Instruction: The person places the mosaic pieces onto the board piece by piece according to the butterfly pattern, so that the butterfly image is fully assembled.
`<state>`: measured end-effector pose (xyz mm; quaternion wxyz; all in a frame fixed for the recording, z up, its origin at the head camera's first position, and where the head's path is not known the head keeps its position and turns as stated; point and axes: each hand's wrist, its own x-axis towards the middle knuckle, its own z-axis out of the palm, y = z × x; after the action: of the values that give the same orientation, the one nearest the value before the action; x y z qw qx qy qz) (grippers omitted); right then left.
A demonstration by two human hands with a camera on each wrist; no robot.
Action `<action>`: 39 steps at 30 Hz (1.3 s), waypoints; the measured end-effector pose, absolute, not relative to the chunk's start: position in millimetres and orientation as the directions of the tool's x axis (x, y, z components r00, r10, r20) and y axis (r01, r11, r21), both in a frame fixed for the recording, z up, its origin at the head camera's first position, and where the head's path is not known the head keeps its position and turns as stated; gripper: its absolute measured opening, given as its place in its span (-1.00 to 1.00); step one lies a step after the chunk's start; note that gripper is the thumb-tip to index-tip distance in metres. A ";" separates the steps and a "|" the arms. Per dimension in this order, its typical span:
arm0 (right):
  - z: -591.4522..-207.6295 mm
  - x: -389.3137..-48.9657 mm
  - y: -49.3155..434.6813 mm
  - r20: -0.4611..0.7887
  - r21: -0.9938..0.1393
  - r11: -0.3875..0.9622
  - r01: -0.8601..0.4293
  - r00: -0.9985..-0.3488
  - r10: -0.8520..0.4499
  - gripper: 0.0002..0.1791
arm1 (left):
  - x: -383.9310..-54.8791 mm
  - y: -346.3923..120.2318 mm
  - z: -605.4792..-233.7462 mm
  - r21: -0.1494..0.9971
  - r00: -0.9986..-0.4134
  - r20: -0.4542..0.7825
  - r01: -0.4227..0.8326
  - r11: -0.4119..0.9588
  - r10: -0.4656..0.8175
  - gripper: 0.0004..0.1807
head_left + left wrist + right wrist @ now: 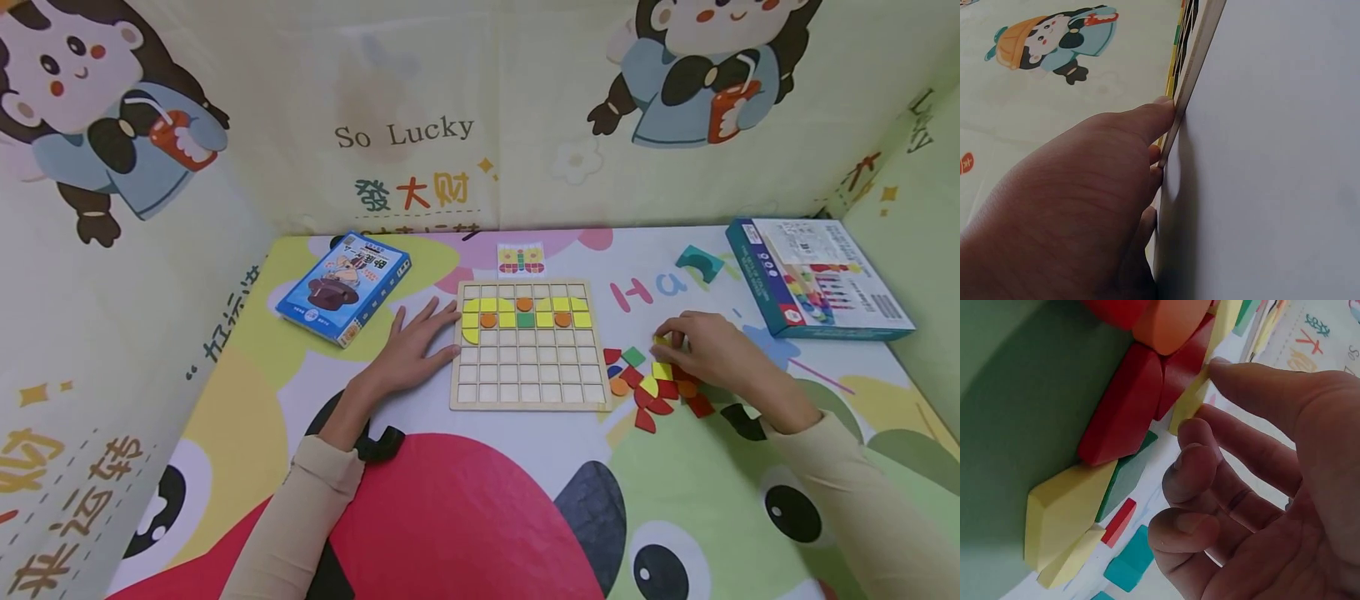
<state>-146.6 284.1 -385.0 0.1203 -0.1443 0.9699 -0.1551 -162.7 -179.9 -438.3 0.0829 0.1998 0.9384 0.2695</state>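
Observation:
A square wooden grid board (529, 372) lies flat, its upper rows partly filled with yellow, orange and green pieces. My left hand (411, 348) rests at the board's left side, fingers spread and fairly straight. In the left wrist view its thumb (1155, 116) touches the board's edge. My right hand (708, 350) is over a loose pile of coloured pieces (660, 407) right of the board. Between thumb and index finger it pinches a yellow piece (1190, 403), beside red pieces (1124, 406). The other fingers are curled in the right wrist view.
Behind the board lies a small pattern card (521, 259) with a butterfly-like design. A blue box (345, 287) is at the back left, and a larger teal-edged box (821, 279) at the back right. Near the latter sits a teal arch-shaped piece (701, 262).

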 end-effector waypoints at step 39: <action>-382.1 -166.7 105.7 -0.045 -0.302 0.820 -0.487 -0.852 -0.522 -0.69 | -162.8 -181.7 -439.1 0.520 -0.905 -0.051 0.337 0.785 0.422 -0.27</action>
<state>-166.7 105.7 -382.1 0.0629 -0.2651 0.9518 -0.1410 -162.8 -181.7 -439.1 0.0823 0.2016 0.9411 0.2586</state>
